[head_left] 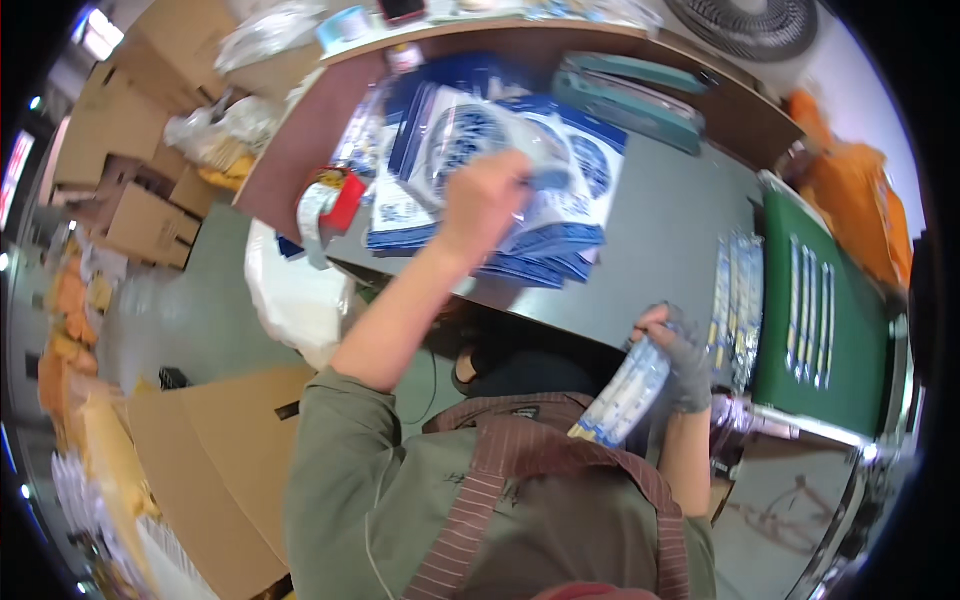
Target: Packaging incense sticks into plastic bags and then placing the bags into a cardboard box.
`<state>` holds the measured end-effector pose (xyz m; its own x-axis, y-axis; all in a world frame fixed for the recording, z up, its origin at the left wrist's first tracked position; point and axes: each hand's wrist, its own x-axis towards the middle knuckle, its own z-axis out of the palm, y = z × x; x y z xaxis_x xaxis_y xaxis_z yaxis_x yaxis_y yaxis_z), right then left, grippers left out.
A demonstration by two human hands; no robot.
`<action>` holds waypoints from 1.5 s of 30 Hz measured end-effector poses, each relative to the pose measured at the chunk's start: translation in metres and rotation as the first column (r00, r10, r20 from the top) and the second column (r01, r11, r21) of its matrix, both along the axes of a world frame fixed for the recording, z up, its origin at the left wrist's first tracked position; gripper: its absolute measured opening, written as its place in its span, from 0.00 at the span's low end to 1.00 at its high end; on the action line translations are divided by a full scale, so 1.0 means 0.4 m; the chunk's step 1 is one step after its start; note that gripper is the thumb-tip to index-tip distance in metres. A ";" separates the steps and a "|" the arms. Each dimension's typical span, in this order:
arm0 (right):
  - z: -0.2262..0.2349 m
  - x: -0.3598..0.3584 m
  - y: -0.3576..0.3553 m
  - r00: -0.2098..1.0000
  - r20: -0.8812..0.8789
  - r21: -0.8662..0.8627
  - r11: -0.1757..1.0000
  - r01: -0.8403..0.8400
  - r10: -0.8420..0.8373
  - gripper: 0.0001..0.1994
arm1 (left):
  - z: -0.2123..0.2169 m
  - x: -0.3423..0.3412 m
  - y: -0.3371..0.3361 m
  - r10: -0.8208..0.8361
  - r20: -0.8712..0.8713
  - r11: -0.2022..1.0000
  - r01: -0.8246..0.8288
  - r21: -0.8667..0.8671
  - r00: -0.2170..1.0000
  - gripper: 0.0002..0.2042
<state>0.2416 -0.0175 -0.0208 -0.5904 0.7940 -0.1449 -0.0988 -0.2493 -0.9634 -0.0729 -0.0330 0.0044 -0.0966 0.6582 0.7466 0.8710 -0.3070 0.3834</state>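
My left hand [485, 195], blurred, is closed over the stack of blue-and-white printed packages [585, 185] on the desk. Right by its fingers is a shiny clear-wrapped package [465, 135] with a round blue pattern; what the fingers hold is hard to make out. In my right hand [685, 365], which wears a grey fingerless glove, is a bundle of long slim packets [625, 395] with a blue-and-white print, tilted down towards my apron. Similar slim packets [735, 305] lie on the desk just beyond that hand.
A teal long-arm stapler [630, 100] stands at the back of the grey desk [680, 215]. More slim packets [810, 310] rest on a green board [860, 330] at the right. A red tape dispenser [345, 200] sits at the left edge. Cardboard boxes [150, 215] cover the floor leftward.
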 end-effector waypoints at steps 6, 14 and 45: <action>-0.035 0.072 -0.016 0.997 -0.011 -0.093 0.992 0.079 -0.081 0.13 | -0.241 0.359 0.063 -0.421 -0.109 0.827 0.332 -0.453 0.900 0.06; -0.134 0.157 -0.020 0.984 -0.098 -0.178 0.976 0.127 -0.146 0.13 | -0.222 0.322 0.052 -0.563 0.551 0.272 0.768 -0.580 0.616 0.20; -0.113 0.136 -0.003 0.992 0.000 0.028 0.992 0.124 -0.124 0.11 | -0.128 0.429 0.022 -0.187 0.225 0.910 0.255 -0.328 0.956 0.02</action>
<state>0.2958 -0.0186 -0.0662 -0.4869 0.8648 -0.1231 -0.1254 -0.2087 -0.9699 0.0988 -0.0241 -0.0468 -0.0319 0.8939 0.4472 0.6995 -0.2996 0.6488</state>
